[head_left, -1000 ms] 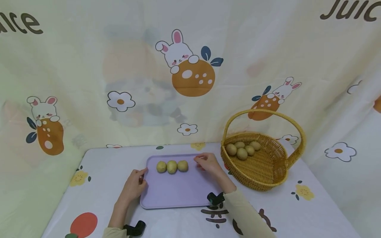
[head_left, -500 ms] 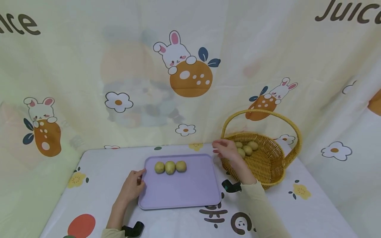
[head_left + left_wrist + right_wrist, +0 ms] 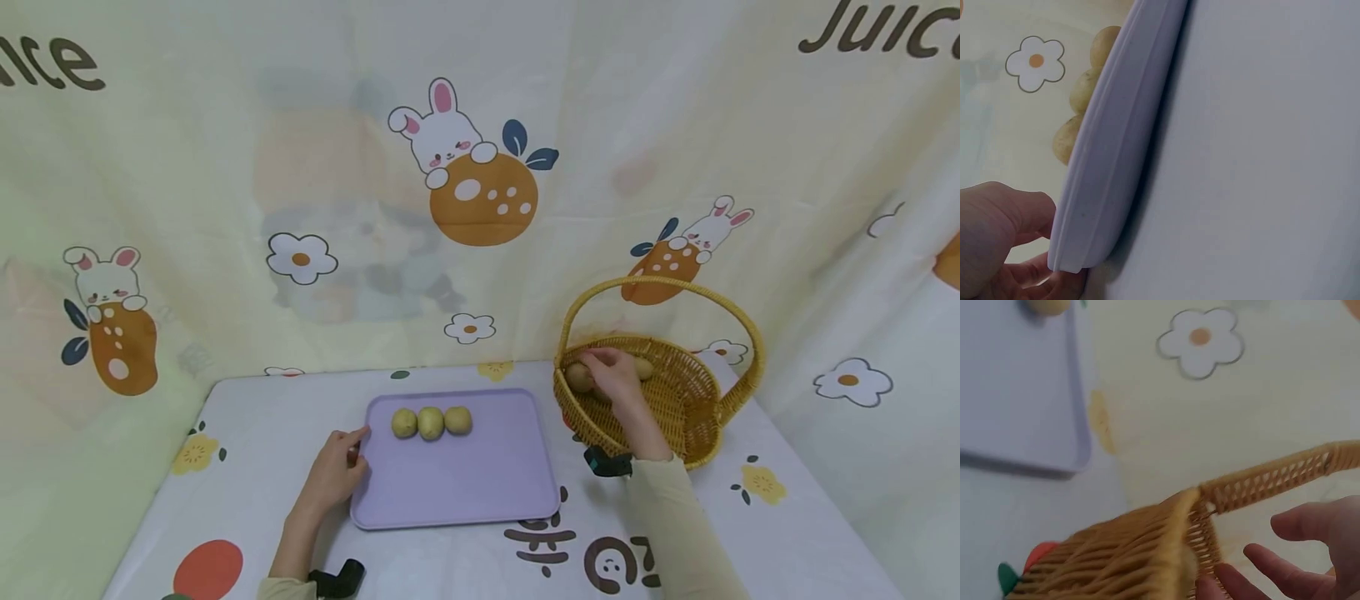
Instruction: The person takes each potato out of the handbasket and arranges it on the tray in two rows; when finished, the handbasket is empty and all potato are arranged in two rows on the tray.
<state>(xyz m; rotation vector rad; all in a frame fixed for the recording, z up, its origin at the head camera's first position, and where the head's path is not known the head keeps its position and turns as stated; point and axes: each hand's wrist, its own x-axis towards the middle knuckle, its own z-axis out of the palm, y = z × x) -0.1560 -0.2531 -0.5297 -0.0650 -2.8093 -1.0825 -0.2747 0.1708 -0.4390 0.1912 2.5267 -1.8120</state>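
Observation:
My left hand (image 3: pixel 335 467) grips the left edge of the lilac tray (image 3: pixel 457 487), thumb at the rim and fingers below it in the left wrist view. Three yellowish potatoes (image 3: pixel 431 424) stand in a row near the tray's far side. My right hand (image 3: pixel 621 383) reaches into the left part of the wicker basket (image 3: pixel 686 408), over the potatoes there. In the right wrist view, its thumb and fingers (image 3: pixel 1285 569) are spread apart with nothing between them. A potato (image 3: pixel 578 377) shows beside the fingertips and another (image 3: pixel 643 368) behind the hand; others are mostly hidden.
The basket's tall arched handle (image 3: pixel 667 283) rises over the right forearm. A patterned cloth (image 3: pixel 255 483) covers the table, and a printed curtain (image 3: pixel 345 167) hangs close behind it. Basket and tray stand a short distance apart.
My right hand has moved right, from over the tray's far right corner across to the basket and in over the potatoes. The left hand stays at the tray's edge.

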